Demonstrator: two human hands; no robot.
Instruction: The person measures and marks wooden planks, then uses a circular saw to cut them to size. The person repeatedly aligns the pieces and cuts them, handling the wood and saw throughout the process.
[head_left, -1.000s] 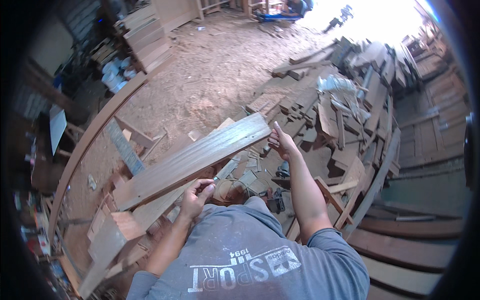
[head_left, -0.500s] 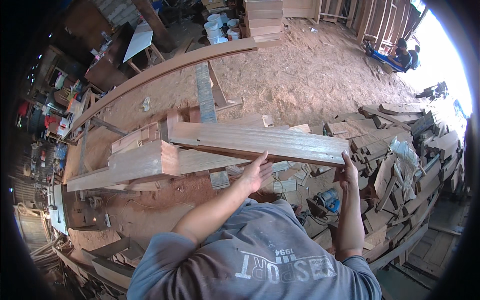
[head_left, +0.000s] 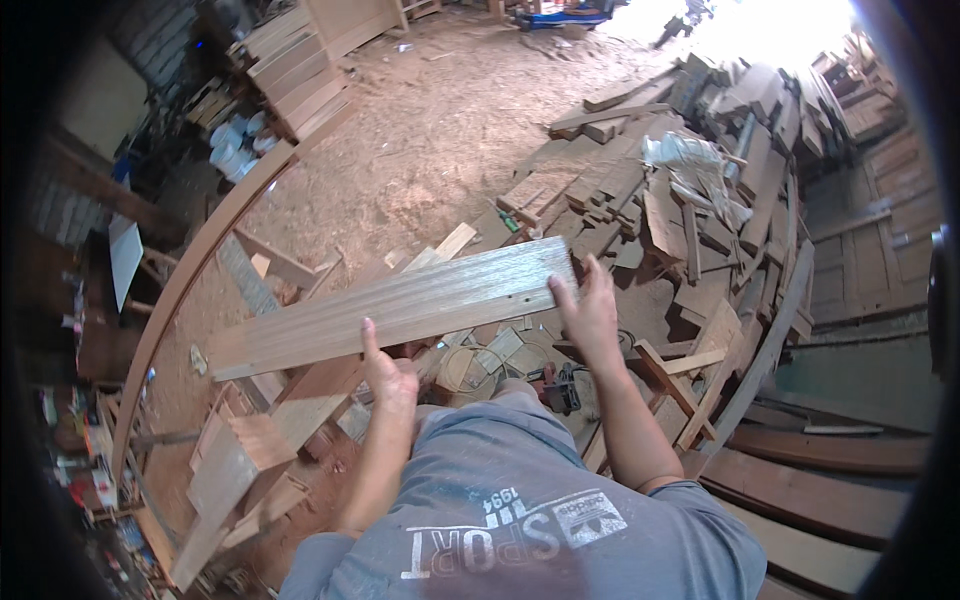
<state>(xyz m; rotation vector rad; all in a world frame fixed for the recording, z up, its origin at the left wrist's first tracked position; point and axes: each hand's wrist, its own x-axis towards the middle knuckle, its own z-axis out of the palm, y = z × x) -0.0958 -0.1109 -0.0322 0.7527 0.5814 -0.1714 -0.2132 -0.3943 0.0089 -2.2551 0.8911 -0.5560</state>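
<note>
A long, flat wooden board (head_left: 400, 300) with a pale, grained face and a few small dark holes spans the space in front of me. My left hand (head_left: 388, 375) grips its near edge around the middle, thumb up against the face and the other fingers hidden below. At the board's right end is my right hand (head_left: 592, 310), its thumb on the near corner and its fingers loosely curved beside the end. Beyond the left end, a curved wooden beam (head_left: 205, 240) runs past. Lower left, a thick timber piece (head_left: 240, 465) lies on other wood.
A large heap of offcuts (head_left: 640, 200) with crumpled clear plastic (head_left: 695, 165) rises to the right. A dark power tool (head_left: 555, 388) and cable lie near my legs. White buckets (head_left: 232, 150) stand at upper left beside stacked wooden boxes (head_left: 300, 85). Sawdust covers the ground (head_left: 430, 120).
My view has turned to the right. The board now slants up toward its right end. My right hand has shifted from gripping over that end to a looser hold with its fingers more spread.
</note>
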